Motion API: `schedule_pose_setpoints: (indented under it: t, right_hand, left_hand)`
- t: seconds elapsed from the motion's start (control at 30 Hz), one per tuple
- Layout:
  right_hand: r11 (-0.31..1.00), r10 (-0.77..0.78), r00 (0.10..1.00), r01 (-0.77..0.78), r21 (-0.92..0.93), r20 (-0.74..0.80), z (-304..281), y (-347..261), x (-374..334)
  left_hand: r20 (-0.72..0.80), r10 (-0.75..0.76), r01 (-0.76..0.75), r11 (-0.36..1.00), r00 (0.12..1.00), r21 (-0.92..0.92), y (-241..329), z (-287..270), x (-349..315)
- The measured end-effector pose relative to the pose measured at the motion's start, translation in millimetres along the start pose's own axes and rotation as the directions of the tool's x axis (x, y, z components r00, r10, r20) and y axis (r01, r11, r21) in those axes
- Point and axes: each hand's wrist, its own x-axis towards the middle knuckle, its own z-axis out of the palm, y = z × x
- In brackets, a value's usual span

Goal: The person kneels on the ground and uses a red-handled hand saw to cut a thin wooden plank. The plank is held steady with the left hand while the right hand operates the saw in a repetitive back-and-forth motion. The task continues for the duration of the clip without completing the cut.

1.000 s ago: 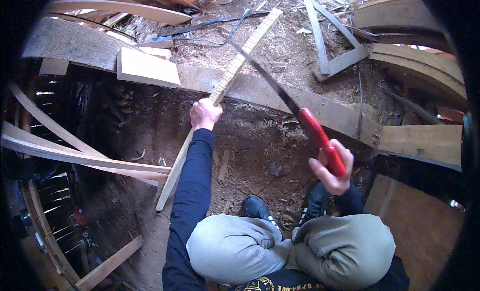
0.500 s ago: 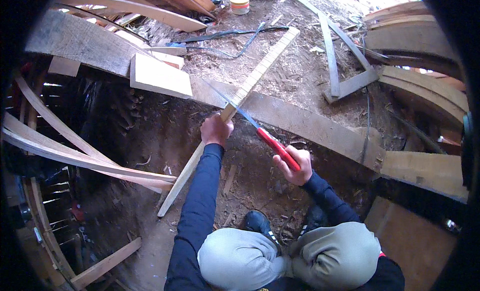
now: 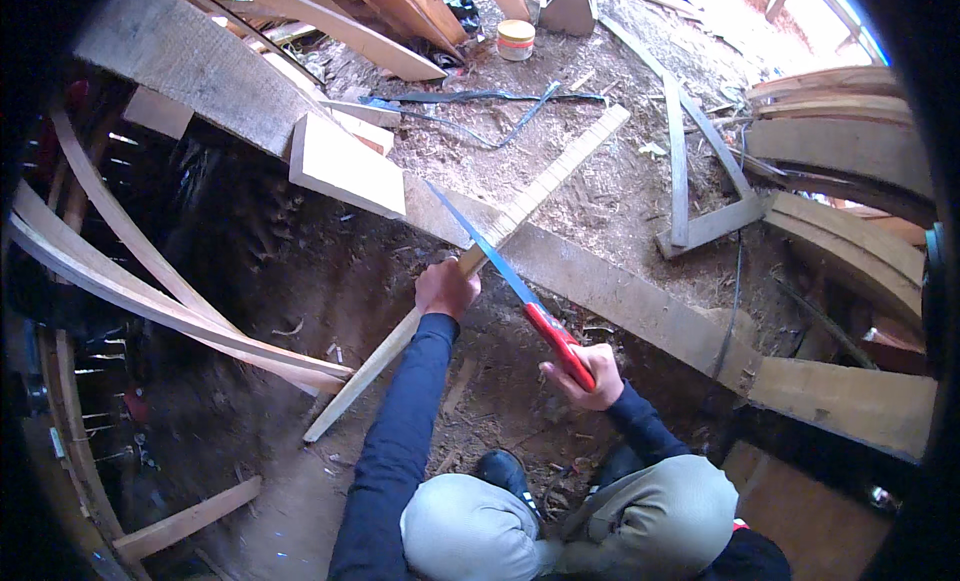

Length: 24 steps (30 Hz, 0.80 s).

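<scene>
A long wooden strip point(image 3: 560, 174) with a row of cross marks or cuts on its upper part lies slantwise over a plank point(image 3: 610, 286). My left hand point(image 3: 447, 287) is closed round the strip just below that plank. The strip's lower end runs on toward the lower left, past my forearm. In my right hand point(image 3: 590, 378) is the red handle of a hand saw point(image 3: 512, 277), fingers wrapped round it. Its blade crosses the strip just above my left hand, the tip pointing up and left. Whether the teeth are in the wood I cannot tell.
A pale wood block point(image 3: 347, 168) sits on the plank, left of the strip. Curved timbers point(image 3: 180, 316) reach in from the left; more curved pieces point(image 3: 850, 246) are stacked at right. Beyond lie a dark strap point(image 3: 490, 97), a small tub point(image 3: 515, 40) and a triangular wooden frame point(image 3: 712, 226).
My right hand has drawn the saw back toward me, so more blade shows below the strip. My left hand keeps its hold. The whole view has shifted slightly.
</scene>
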Motion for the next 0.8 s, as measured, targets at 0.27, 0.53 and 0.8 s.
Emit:
schedule_pose_setpoints:
  t: [0.27,0.53,0.8]
  right_hand:
    - [0.989,0.149,0.985,-0.150,-0.010,-0.089,1,-10,-16]
    - [0.991,0.133,0.982,-0.135,-0.002,-0.131,12,-5,-12]
    - [0.997,0.007,1.000,-0.006,-0.081,0.016,2,-10,-11]
  left_hand:
    - [0.005,0.008,-0.008,1.000,1.000,-0.016,-7,2,-2]
    - [-0.003,-0.025,0.025,1.000,1.000,-0.019,-12,2,3]
    - [0.071,0.021,-0.016,0.998,0.997,-0.067,-9,-9,0]
